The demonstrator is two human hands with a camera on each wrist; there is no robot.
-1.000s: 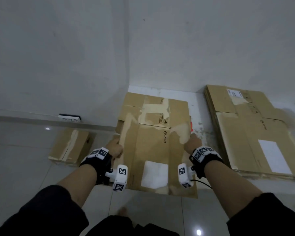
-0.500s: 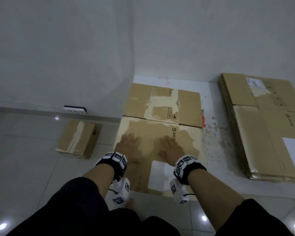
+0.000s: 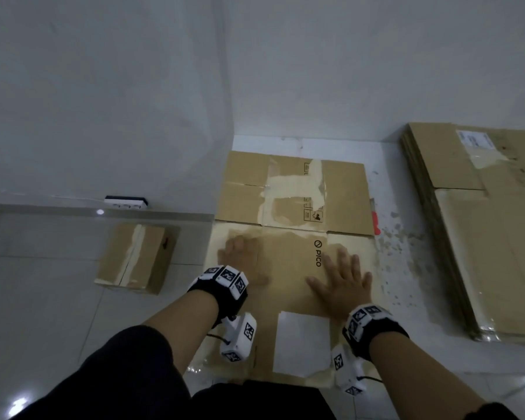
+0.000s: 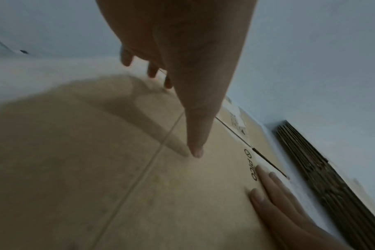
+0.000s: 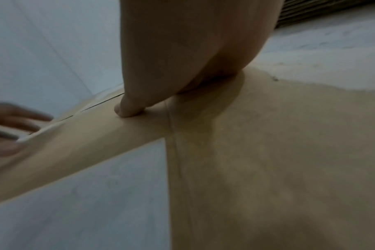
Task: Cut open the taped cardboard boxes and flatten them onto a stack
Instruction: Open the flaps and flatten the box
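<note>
Head view: our left hand [image 3: 240, 256] and right hand [image 3: 343, 283] lie flat-fingered on the flattened box [image 3: 288, 268]. We should press evenly along its creases.

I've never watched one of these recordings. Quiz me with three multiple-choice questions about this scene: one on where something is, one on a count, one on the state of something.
1. Where does the small taped box sit relative to the flattened box under the hands?
A. to its left
B. on top of it
C. to its right

2. How many hands press on the flattened box?
A. none
B. one
C. two

3. What state is the small box in?
A. cut open and flat
B. closed, tape across its top
C. crushed under the stack

Answers: 1 A, it stands on the floor tiles left of the left hand. 2 C, the left hand and right hand both lie flat on it. 3 B, it keeps its box shape, taped.
</note>
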